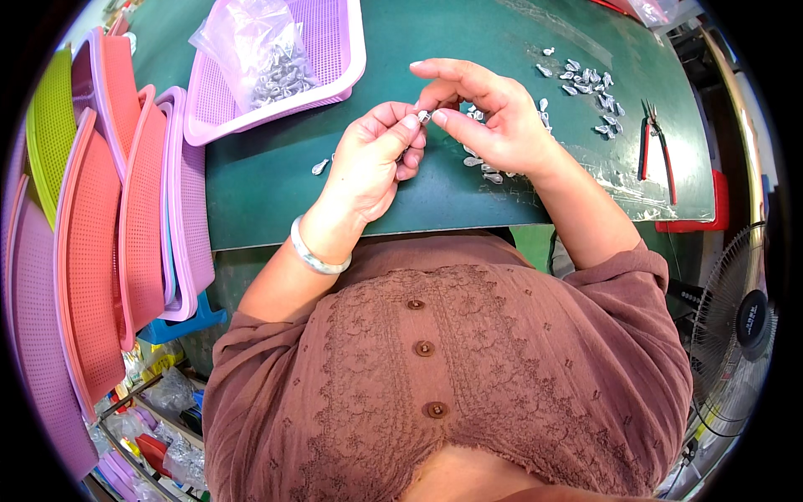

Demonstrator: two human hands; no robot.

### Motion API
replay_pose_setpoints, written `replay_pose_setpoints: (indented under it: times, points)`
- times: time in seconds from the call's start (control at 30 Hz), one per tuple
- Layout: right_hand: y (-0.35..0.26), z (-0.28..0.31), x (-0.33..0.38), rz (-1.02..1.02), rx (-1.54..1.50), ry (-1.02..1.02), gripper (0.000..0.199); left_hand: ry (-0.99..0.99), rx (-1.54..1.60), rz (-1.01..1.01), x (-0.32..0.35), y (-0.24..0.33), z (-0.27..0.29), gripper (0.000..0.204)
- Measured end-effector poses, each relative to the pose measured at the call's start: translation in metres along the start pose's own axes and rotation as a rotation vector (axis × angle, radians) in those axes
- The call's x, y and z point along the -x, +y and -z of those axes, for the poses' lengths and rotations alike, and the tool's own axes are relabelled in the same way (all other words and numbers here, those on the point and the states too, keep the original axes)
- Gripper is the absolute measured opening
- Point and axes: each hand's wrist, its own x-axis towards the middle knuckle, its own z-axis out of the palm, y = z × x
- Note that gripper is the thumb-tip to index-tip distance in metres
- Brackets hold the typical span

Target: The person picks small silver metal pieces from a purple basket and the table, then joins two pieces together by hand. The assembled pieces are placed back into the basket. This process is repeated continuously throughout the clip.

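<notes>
Small workshop: scuffed green workbench (276, 197), scattered small silvery parts (584, 77), red-handled pliers (652, 127), stacked plastic baskets (90, 259).

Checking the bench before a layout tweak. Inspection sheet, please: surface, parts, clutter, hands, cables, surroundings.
Surface: green table, scuffed at right.
Job's things: small metal piece at the fingertips; loose silvery pieces scattered on the table; red-handled pliers at right.
Clutter: purple basket holding a clear bag of similar pieces.
Hands: left hand pinches the piece; right hand close by, contact unclear.
Cables: thin dark line, possibly a cord, by the fan.
Surroundings: stacked plastic baskets at left; fan at right.
</notes>
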Motion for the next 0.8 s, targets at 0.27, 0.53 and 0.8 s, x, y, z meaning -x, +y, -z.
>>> replay_pose_setpoints:
  times: [0.27,0.53,0.8]
  points:
    - [0.0012,0.0012,-0.0001,-0.036,-0.016,-0.021,0.042,0.023,-0.071,-0.026,-0.0015,-0.0003,0.0007,0.009]
    - [0.0012,0.0000,0.0002,-0.145,-0.190,-0.019,0.043,0.039,-0.126,-0.013,-0.0025,0.0027,0.0029,0.009]
    - [-0.0038,-0.0002,-0.0015,-0.268,-0.398,-0.018,0.042,-0.015,-0.093,0.013,-0.0041,0.0030,0.0055,0.010]
